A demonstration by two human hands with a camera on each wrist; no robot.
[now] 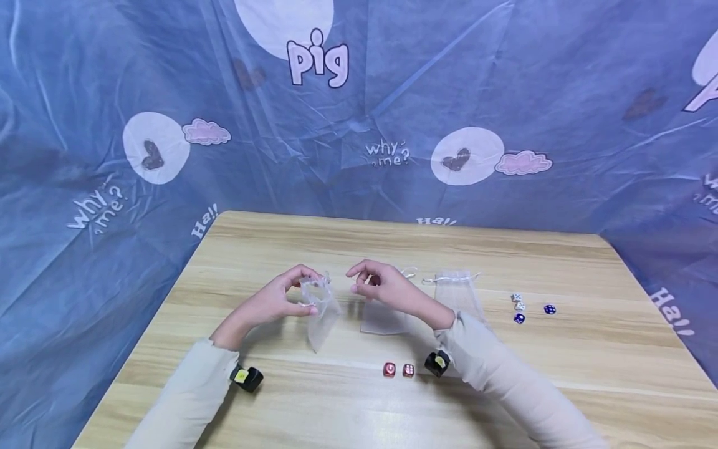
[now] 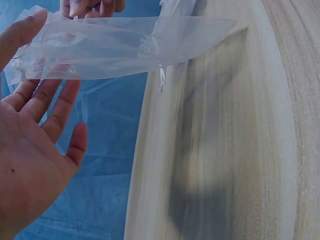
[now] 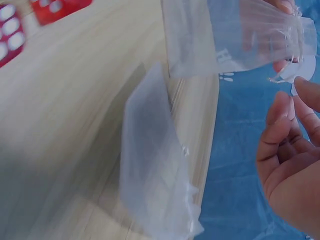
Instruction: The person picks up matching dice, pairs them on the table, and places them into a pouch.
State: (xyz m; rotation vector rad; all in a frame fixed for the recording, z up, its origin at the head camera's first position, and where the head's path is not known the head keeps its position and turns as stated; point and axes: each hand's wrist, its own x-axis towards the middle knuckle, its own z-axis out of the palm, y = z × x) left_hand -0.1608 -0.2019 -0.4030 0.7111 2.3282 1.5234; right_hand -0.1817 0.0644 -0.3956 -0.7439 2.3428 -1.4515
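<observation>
My left hand holds a sheer white drawstring pouch near its mouth, with the thumb on one side and fingers on the other. The pouch hangs above the table, its mouth spread, and nothing shows inside it. Just to the right, my right hand hovers close to the mouth with fingers loosely bent; no object shows in it. Below and behind the right hand lies a second sheer pouch, partly covered by it. Two red dice sit side by side on the table in front.
A third sheer pouch lies flat farther right, partly behind the right forearm. Beyond it are two white dice and two blue dice, one beside the white pair and one blue die apart. A blue printed cloth hangs behind the wooden table.
</observation>
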